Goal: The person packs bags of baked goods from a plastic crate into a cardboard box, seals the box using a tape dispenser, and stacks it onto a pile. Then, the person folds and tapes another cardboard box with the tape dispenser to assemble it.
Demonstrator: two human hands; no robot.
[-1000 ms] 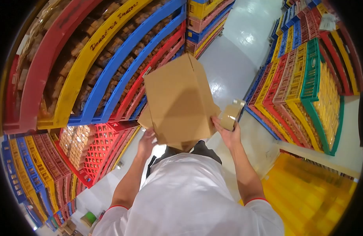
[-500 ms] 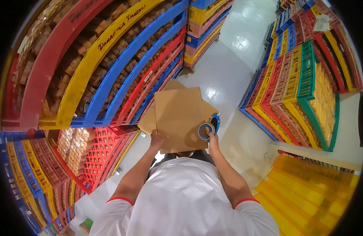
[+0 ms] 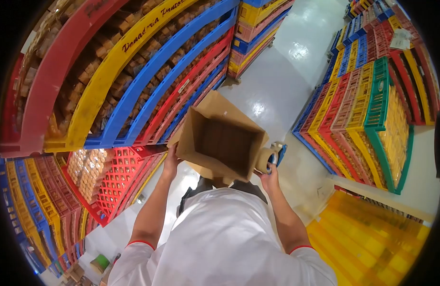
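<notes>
A brown cardboard box [image 3: 229, 108] is held in front of my body, its flaps apart and its dark inside facing up toward me. My left hand [image 3: 171, 163] grips the box's left side, with the fingers partly hidden behind the cardboard. At the box's right corner, my right hand [image 3: 269, 178] is closed on a blue tape dispenser [image 3: 281, 150] carrying a wide roll of tan tape [image 3: 264, 160]. The roll sits right against the box's edge; whether this hand also touches the cardboard, I cannot tell.
Tall stacks of coloured crates [image 3: 153, 71] filled with packed goods rise close on the left. More crate stacks [image 3: 344, 105] line the right side. A red crate [image 3: 119, 183] stands lower left. Yellow translucent sheeting [image 3: 367, 233] lies lower right. Between the stacks runs a shiny floor [image 3: 272, 81].
The cardboard has turned from showing a flat face to showing an open box interior. My left hand has moved left and slightly up; my right hand, with the tape dispenser, has shifted right.
</notes>
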